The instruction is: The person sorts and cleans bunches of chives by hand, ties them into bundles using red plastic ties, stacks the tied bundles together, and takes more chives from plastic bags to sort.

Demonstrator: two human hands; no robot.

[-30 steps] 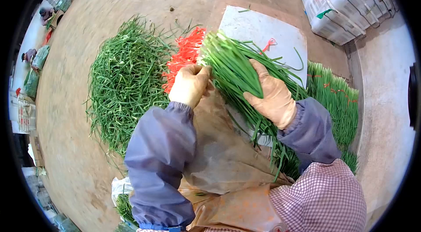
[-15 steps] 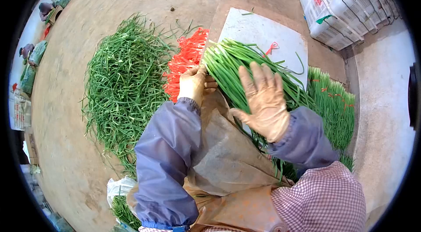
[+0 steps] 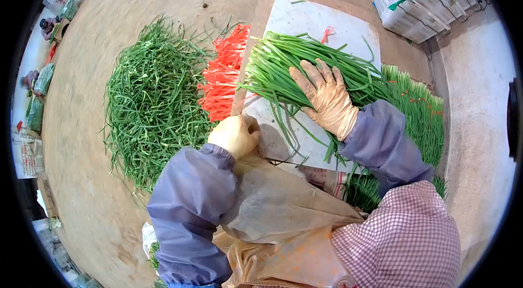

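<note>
Green stalks being borne on white worktop, being pressed by right grip, spread wide. Left grip being curled beside worktop; whether anything being held, cannot tell. Stalks best being aligned under light, even pressure.

Light is bright and soft; curved edges seem slightly blurred.

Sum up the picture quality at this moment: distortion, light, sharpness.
Head view: strong wide-angle distortion inside a black curved border; soft light, with a dim shadow on the white board beside the left hand; right hand and chives read fairly sharp, while white crates at the left edge look small and indistinct.
</note>
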